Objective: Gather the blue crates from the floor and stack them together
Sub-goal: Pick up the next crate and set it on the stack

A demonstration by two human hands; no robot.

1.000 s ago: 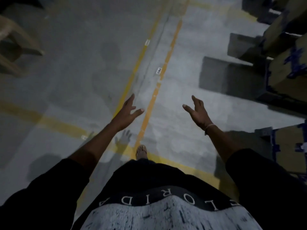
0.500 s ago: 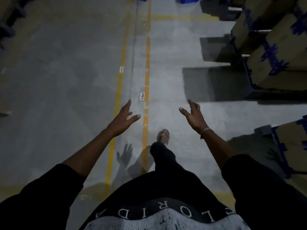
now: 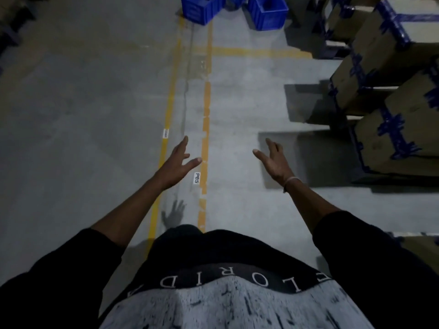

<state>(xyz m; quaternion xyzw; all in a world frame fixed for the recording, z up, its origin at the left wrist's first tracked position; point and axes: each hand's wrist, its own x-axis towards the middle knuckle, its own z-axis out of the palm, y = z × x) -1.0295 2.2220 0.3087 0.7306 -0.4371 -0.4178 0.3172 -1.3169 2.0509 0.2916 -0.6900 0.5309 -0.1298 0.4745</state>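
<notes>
Left hand (image 3: pixel 177 163) mid-frame, fingers straight and spread, holding nothing. Right hand (image 3: pixel 273 160) beside it, well apart, same: fingers extended, nothing held. Two blue crates (image 3: pixel 202 7) (image 3: pixel 267 11) on floor (image 3: pixel 95 115) at top centre, far from both hands. Taped boxes (image 3: pixel 384 74) stacked along right edge.

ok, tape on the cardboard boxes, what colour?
Blue tape strapped across brown cardboard boxes, right side of the head view.
</notes>
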